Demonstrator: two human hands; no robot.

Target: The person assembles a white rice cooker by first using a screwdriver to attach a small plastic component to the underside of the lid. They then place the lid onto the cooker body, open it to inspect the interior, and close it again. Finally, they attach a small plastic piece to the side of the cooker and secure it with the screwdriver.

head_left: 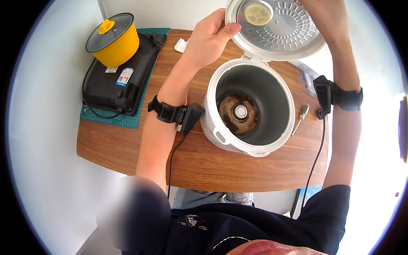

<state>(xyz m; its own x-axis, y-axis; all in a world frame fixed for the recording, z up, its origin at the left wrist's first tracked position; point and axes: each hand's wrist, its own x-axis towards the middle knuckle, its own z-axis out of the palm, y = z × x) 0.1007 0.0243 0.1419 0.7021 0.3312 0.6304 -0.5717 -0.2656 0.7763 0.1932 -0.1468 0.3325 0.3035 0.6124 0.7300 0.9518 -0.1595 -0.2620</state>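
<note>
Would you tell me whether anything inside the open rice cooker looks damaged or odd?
Yes: the heating plate at the bottom of the rice cooker is blotched brown and black, while the grey wall around it looks even. It may be rust or burnt residue; I cannot tell which.

Place: home or workshop, unclear | rice cooker (272, 102) | yellow pot (117, 49) | screwdriver (304, 111) | cutting mat (132, 121)

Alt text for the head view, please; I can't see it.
The left hand grips the raised lid of a white cooker stained brown inside; the right hand, partly off-frame, is at the lid's other side. A screwdriver lies right, a yellow pot on a black appliance left.
</note>
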